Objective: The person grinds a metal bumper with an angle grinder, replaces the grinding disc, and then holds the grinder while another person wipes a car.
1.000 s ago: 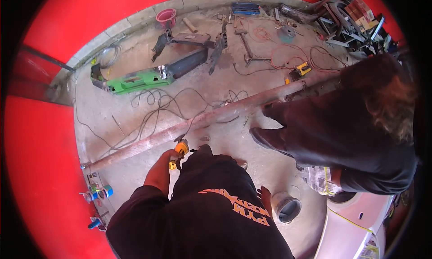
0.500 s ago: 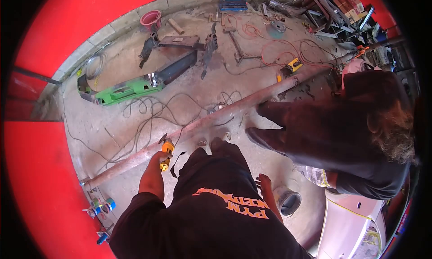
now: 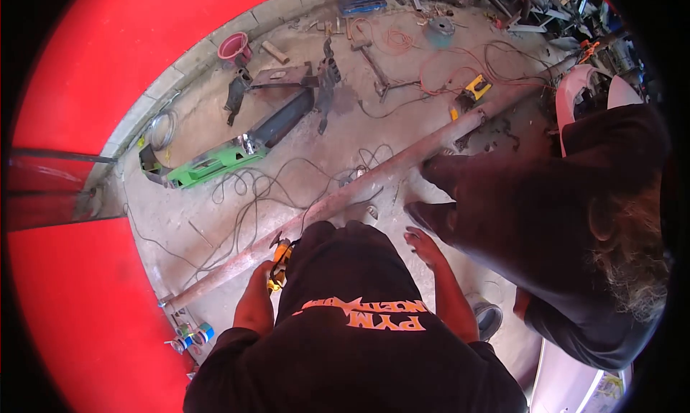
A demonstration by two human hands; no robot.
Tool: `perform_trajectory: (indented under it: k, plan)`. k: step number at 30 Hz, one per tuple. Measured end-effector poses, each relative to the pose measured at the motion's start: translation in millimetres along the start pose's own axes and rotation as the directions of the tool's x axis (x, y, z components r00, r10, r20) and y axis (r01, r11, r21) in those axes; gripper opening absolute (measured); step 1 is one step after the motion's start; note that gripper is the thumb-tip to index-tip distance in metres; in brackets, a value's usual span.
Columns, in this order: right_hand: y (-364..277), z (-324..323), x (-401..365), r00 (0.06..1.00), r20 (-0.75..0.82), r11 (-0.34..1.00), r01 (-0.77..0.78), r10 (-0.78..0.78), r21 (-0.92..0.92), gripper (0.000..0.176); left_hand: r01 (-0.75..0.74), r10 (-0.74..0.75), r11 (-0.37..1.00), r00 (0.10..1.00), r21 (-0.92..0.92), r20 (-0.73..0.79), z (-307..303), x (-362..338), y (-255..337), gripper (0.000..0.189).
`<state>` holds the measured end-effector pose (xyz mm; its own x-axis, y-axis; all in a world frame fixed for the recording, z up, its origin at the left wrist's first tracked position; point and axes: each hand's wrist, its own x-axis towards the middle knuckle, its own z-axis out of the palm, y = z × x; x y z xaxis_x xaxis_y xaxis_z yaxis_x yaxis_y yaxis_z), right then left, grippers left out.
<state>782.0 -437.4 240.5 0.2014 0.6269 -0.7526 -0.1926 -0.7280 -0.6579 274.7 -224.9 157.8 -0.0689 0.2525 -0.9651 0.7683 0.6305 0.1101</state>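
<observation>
In the head view, the left hand (image 3: 264,276) grips a yellow power tool (image 3: 282,253), its fingers apparently wrapped round the body, though partly hidden. The tool is beside the left thigh, on the near side of the long metal bar (image 3: 392,170). The right hand (image 3: 424,246) holds nothing, fingers slightly spread. The step seems to be carrying the tool; moving it calls for a secure grip. Compared with half a second ago, the right hand is farther forward and the tool closer to the thigh.
</observation>
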Motion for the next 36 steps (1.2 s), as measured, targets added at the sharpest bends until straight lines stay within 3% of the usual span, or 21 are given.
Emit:
perform_trajectory:
  k: [3, 6, 7, 8, 9, 11, 14, 19, 21, 24, 28, 30, 36]
  plan:
    - [-64.9, 14.6, -29.6, 0.929, 0.248, 0.961, 0.277, -0.274, 0.025, 0.061, -0.038, 0.035, 0.995, 0.999, 0.090, 0.036, -9.1, 33.6, -4.1, 0.038]
    - [-102.0, 28.3, -70.4, 0.858, 0.341, 0.921, 0.383, -0.383, 0.071, 0.054, -0.119, 0.118, 0.940, 0.993, 0.320, 0.021, -15.1, 21.6, 35.6, 0.039]
    - [-108.9, 29.3, -78.1, 0.827, 0.314, 0.862, 0.504, -0.466, -0.047, 0.046, -0.145, 0.126, 0.958, 0.988, 0.248, 0.093, -24.9, 52.4, 30.2, 0.040]
    - [-108.1, 30.2, -82.8, 0.837, 0.283, 0.864, 0.501, -0.469, -0.051, 0.042, -0.168, 0.139, 0.970, 0.976, 0.174, 0.166, -35.1, 87.4, 22.6, 0.041]
    - [-105.8, 30.1, -87.9, 0.847, 0.247, 0.865, 0.499, -0.472, -0.058, 0.038, -0.128, 0.097, 0.960, 0.986, 0.250, 0.133, -35.5, 80.8, 38.1, 0.042]
    - [-107.4, 29.7, -99.4, 0.848, 0.172, 0.846, 0.522, -0.502, -0.107, 0.032, -0.049, 0.027, 0.917, 0.998, 0.396, 0.062, -24.9, 44.1, 92.1, 0.043]
    - [-113.0, 35.1, -119.0, 0.823, 0.099, 0.796, 0.567, -0.560, -0.211, 0.028, -0.084, 0.123, 0.820, 0.992, 0.567, -0.030, -19.1, -10.6, 155.2, 0.046]
    - [-114.6, 62.3, -132.2, 0.847, 0.063, 0.817, 0.527, -0.528, -0.235, 0.028, -0.226, 0.243, 0.807, 0.969, 0.546, 0.042, -34.9, 12.8, 181.5, 0.043]
    - [-118.4, 78.0, -136.6, 0.853, 0.040, 0.820, 0.512, -0.520, -0.258, 0.029, -0.233, 0.249, 0.809, 0.967, 0.540, 0.044, -37.9, 18.1, 185.4, 0.050]
    - [-122.9, 103.6, -141.5, 0.847, 0.014, 0.809, 0.512, -0.531, -0.287, 0.030, -0.292, 0.288, 0.763, 0.952, 0.577, 0.101, -51.8, 33.9, 178.7, 0.049]
    - [-126.5, 138.6, -150.3, 0.839, 0.009, 0.787, 0.515, -0.545, -0.341, 0.032, -0.220, 0.182, 0.845, 0.975, 0.487, 0.125, -71.3, 74.9, 140.1, 0.037]
    - [-124.6, 157.2, -157.8, 0.842, 0.001, 0.779, 0.500, -0.540, -0.379, 0.032, -0.156, 0.107, 0.815, 0.987, 0.558, 0.121, -89.9, 79.2, 123.3, 0.045]
    - [-98.3, 213.6, -175.6, 0.858, -0.096, 0.805, 0.426, -0.504, -0.414, 0.036, -0.138, 0.023, 0.800, 0.980, 0.584, 0.199, -131.9, 79.8, 68.2, 0.044]
